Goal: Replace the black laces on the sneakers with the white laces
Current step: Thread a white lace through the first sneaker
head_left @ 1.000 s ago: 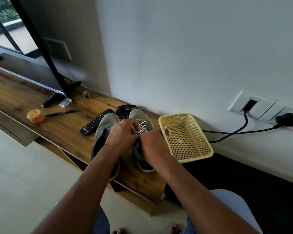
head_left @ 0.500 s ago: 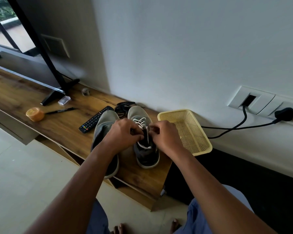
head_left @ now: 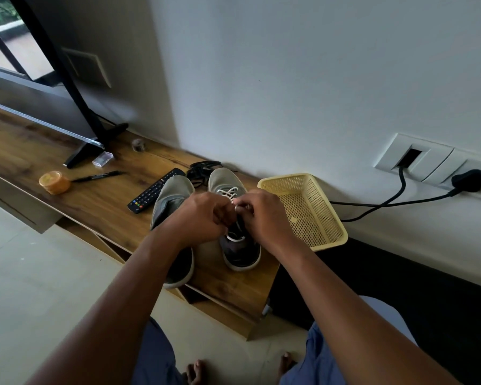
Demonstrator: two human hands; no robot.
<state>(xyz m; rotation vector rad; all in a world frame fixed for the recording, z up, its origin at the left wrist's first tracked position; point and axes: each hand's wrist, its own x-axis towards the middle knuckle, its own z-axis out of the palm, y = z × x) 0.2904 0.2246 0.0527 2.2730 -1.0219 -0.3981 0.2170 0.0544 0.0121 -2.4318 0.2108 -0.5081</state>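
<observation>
The right sneaker (head_left: 235, 215), just beside the yellow basket (head_left: 306, 209) on the table (head_left: 100, 198), already carries the white lace (head_left: 228, 192) crisscrossed over its toe-side eyelets, and a heap of black laces (head_left: 202, 169) lies behind both shoes. The left sneaker (head_left: 172, 218) shows no lace, so it seems still to do. Both the left hand (head_left: 199, 218) and right hand (head_left: 261, 215) are curled over the right sneaker's upper eyelets, apparently pinching the white lace.

Matt grey cloth sneakers (head_left: 235, 190) on a grained wood shelf (head_left: 100, 201); perforated yellow plastic basket (head_left: 311, 215).
</observation>
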